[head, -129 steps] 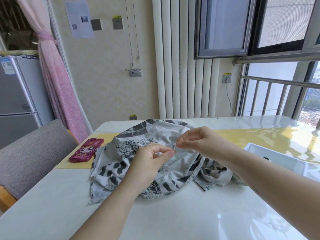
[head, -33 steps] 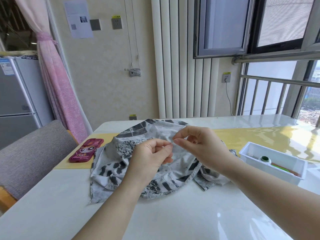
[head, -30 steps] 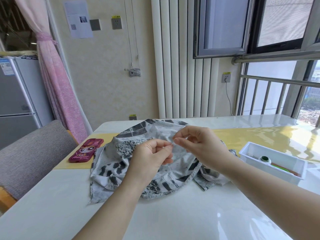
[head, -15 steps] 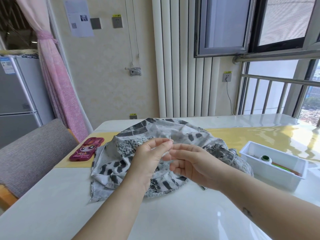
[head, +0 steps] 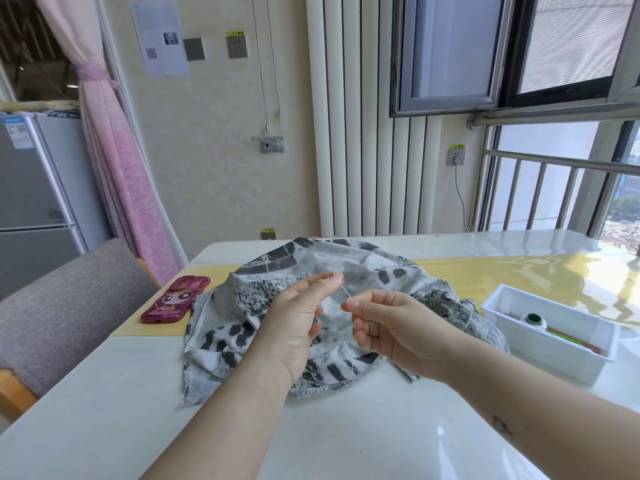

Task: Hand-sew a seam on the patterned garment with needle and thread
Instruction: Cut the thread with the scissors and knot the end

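The grey and black patterned garment (head: 374,268) lies crumpled on the white table (head: 346,438), behind and under both hands. My left hand (head: 294,323) is raised over it, thumb and forefinger pinched on a tiny loop of pale thread (head: 336,273). A short, thin, straight line that looks like the needle (head: 345,292) runs from there down to my right hand (head: 391,327), whose fingertips pinch its lower end. Loose thread (head: 341,355) curls on the cloth below the hands. Neither hand is holding the fabric.
A red cartoon phone case (head: 175,299) lies left of the garment on a yellow runner (head: 502,271). A white tray (head: 540,344) with a green-topped spool (head: 533,319) stands at the right. A grey chair (head: 62,306) sits at the table's left edge.
Both hands let go of the raised fabric, which dropped flat on the table. My right hand came down and back, and the two hands now hold only thread and needle between them.
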The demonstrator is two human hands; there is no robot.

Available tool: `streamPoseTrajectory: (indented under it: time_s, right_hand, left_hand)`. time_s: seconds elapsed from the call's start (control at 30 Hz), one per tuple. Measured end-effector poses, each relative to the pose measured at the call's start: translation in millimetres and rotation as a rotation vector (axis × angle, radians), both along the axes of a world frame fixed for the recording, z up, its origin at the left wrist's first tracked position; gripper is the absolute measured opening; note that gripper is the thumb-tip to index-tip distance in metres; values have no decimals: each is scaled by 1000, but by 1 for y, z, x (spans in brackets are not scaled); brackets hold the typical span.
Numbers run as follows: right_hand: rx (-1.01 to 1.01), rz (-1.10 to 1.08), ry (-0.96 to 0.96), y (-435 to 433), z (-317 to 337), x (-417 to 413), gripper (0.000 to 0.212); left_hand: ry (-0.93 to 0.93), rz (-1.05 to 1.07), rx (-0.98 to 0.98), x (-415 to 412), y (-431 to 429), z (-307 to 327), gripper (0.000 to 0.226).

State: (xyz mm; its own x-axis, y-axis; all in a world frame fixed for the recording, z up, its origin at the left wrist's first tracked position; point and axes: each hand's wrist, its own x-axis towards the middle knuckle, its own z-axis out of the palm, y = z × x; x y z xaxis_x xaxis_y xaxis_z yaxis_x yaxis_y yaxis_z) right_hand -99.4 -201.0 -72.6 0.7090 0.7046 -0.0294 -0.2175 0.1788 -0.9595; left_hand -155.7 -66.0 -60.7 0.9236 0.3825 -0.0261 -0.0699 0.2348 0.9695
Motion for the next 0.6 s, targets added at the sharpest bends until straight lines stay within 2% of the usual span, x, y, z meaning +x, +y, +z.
streamPoseTrajectory:
  time_s: [0.13,0.23,0.4,0.5,0.6]
  right_hand:
    - [-15,20,-12,-2,0,1,17]
    - [-129,12,-108,-4,3,4,19]
    - [-276,-236,-589,-16,26,12,15]
    - [-337,-173,-784,-20,37,11,12]
    - [-407,-107,-846,-20,36,10,12]
  left_hand:
    - [-11,0,10,-1,0,0,3]
    - [-22,-15,65,0,2,-2,8]
    - [-22,-108,186,-3,8,-2,8]
    - [-9,-191,213,-5,9,-1,5]
    - [-11,-214,252,-6,8,-2,3]
